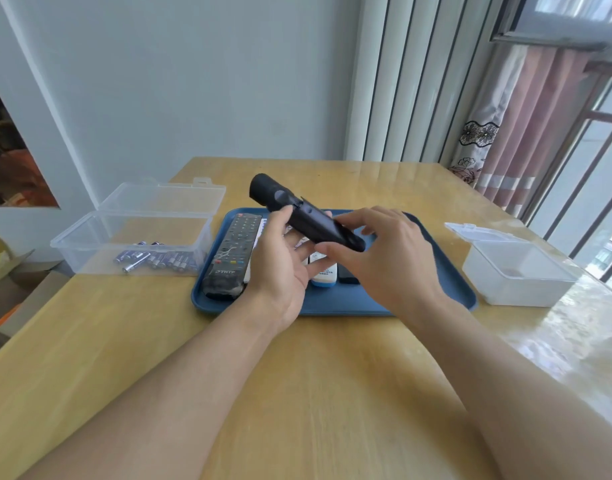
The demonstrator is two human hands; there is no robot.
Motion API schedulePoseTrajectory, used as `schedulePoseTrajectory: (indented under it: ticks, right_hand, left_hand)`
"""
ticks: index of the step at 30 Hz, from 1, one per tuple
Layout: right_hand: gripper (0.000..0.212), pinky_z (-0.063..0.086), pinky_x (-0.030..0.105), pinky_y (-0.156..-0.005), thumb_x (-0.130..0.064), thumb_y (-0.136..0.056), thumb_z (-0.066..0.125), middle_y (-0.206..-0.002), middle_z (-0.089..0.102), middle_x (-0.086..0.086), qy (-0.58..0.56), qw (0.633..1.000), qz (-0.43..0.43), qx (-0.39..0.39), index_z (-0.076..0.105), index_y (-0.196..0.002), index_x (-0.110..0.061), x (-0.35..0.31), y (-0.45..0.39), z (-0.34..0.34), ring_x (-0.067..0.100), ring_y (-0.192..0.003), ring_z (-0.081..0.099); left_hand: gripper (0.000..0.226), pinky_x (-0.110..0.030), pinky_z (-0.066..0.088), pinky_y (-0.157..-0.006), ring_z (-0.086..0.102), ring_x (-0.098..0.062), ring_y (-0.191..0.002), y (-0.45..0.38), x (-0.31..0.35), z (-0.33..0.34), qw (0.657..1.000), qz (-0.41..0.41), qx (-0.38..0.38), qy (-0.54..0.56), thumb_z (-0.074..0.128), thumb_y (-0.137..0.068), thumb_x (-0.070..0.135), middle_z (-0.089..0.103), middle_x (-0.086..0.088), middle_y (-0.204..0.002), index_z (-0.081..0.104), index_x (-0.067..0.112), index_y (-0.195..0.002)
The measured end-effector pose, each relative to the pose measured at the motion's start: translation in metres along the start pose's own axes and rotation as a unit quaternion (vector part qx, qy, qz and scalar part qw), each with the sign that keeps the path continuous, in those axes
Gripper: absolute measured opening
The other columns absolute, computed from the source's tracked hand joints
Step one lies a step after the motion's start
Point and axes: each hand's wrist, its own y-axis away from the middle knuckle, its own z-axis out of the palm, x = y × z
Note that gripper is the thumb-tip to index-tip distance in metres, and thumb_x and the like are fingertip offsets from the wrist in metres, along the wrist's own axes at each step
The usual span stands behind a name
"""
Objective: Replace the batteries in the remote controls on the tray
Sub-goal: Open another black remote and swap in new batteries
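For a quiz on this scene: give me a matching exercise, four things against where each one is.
Things:
1. black remote
2. batteries
3. long button remote
4. lidded white box

Places:
A. lying on the blue tray
B. in the clear open box, left of the tray
C. on the table right of the tray
D. held above the tray by the left hand and right hand

Pairs: 1-D, 2-B, 3-A, 4-C
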Motion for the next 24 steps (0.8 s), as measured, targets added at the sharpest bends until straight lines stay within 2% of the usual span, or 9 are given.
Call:
schedulePoseTrajectory:
  ticks: [4,8,12,14,18,21,22,24]
  right_hand:
    - [0.037,0.037,0.015,-0.066,-0.065,-0.072,0.076,-0.086,0.056,-0.026,0.017,1.000,-0.004,0.000,0.067,-0.100,-0.044,0.000,0.001,0.003,-0.001,-0.093,0.050]
    - [0.041,0.036,0.016,-0.063,-0.069,-0.070,0.076,-0.090,0.058,-0.026,0.017,1.000,-0.002,-0.012,0.069,-0.104,-0.046,0.001,0.001,0.005,-0.002,-0.091,0.050]
    - [0.031,0.047,0.025,-0.066,-0.063,-0.078,0.072,-0.089,0.066,-0.020,-0.131,0.989,0.066,-0.021,0.072,-0.097,-0.039,0.003,-0.005,0.000,0.002,-0.084,0.061]
    - [0.028,0.046,0.023,-0.062,-0.058,-0.083,0.072,-0.085,0.071,-0.014,-0.194,0.971,0.133,-0.041,0.071,-0.093,-0.032,0.006,-0.009,-0.004,0.002,-0.074,0.063]
    - [0.035,0.046,0.031,-0.063,-0.056,-0.089,0.065,-0.084,0.072,-0.005,-0.285,0.914,0.229,-0.174,0.073,-0.095,-0.023,0.009,-0.013,-0.009,0.014,-0.074,0.061]
    - [0.033,0.044,0.031,-0.066,-0.047,-0.095,0.063,-0.086,0.070,0.001,-0.380,0.858,0.240,-0.251,0.077,-0.074,-0.026,0.011,-0.012,-0.012,0.016,-0.076,0.061]
    - [0.032,0.045,0.031,-0.067,-0.044,-0.095,0.064,-0.087,0.069,0.003,-0.406,0.842,0.242,-0.260,0.078,-0.074,-0.025,0.012,-0.013,-0.013,0.016,-0.077,0.062]
    - [0.027,0.048,0.029,-0.065,-0.040,-0.094,0.066,-0.093,0.066,0.008,-0.450,0.816,0.249,-0.263,0.077,-0.095,-0.015,0.013,-0.014,-0.014,0.016,-0.079,0.064]
  left_hand:
    - [0.024,-0.037,0.059,-0.076,0.073,-0.025,-0.095,-0.003,-0.006,0.000,0.996,0.028,-0.002,-0.084,0.055,-0.104,0.024,0.073,-0.014,-0.117,0.063,0.007,-0.118]
    - [0.020,-0.040,0.060,-0.083,0.073,-0.031,-0.106,-0.004,-0.010,-0.002,0.991,0.045,-0.004,-0.123,0.054,-0.105,0.017,0.073,-0.012,-0.119,0.063,0.006,-0.120]
    - [0.025,-0.041,0.060,-0.092,0.073,-0.025,-0.108,-0.005,-0.005,-0.004,0.991,0.053,0.000,-0.119,0.051,-0.106,0.015,0.073,-0.009,-0.121,0.060,0.004,-0.127]
    - [0.027,-0.038,0.059,-0.095,0.072,-0.024,-0.110,-0.006,-0.003,-0.004,0.991,0.061,0.006,-0.117,0.051,-0.106,0.013,0.073,-0.008,-0.122,0.059,0.004,-0.130]
    - [0.028,-0.029,0.059,-0.091,0.073,-0.021,-0.109,-0.008,-0.002,-0.005,0.991,0.085,0.010,-0.103,0.051,-0.106,0.011,0.074,-0.011,-0.119,0.051,0.008,-0.133]
    - [0.034,-0.028,0.060,-0.088,0.072,-0.023,-0.110,-0.011,-0.004,-0.006,0.991,0.097,0.017,-0.093,0.054,-0.104,0.008,0.076,-0.009,-0.115,0.045,0.009,-0.138]
    - [0.039,-0.029,0.060,-0.088,0.072,-0.023,-0.111,-0.012,-0.004,-0.007,0.990,0.105,0.025,-0.094,0.056,-0.103,0.006,0.076,-0.008,-0.115,0.043,0.009,-0.139]
    - [0.061,-0.032,0.060,-0.086,0.071,-0.022,-0.111,-0.015,-0.001,-0.010,0.985,0.130,0.057,-0.093,0.066,-0.096,0.001,0.075,-0.006,-0.115,0.037,0.013,-0.147]
